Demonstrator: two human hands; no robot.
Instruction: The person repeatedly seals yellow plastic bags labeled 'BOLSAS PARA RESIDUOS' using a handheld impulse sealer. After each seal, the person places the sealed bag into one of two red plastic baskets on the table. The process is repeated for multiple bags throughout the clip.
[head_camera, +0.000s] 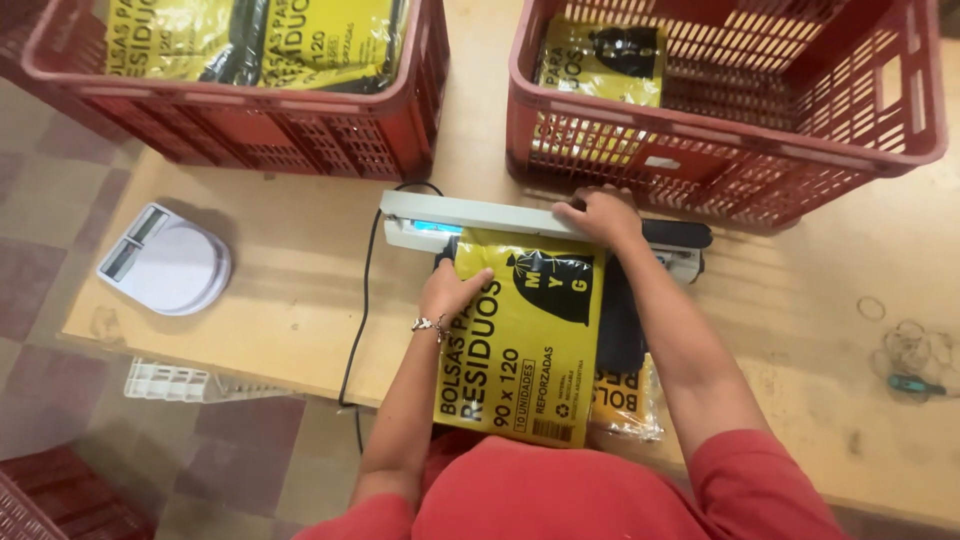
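A yellow and black pack of bags (525, 345) lies flat on the wooden table, its top edge under the bar of a pale heat sealer (470, 218). My left hand (450, 290) rests flat on the pack's upper left corner, fingers together, holding it in place. Pressing down on the sealer's bar near its right end is my right hand (598, 215). Another yellow pack (625, 400) peeks out beneath my right forearm.
Two red plastic crates stand at the back: the left crate (260, 120) holds several yellow packs, the right crate (740, 150) holds one. A white scale (165, 262) sits at left. Rubber bands (905, 345) and a small green tool (915, 385) lie at right. A black cord (362, 300) hangs off the table's edge.
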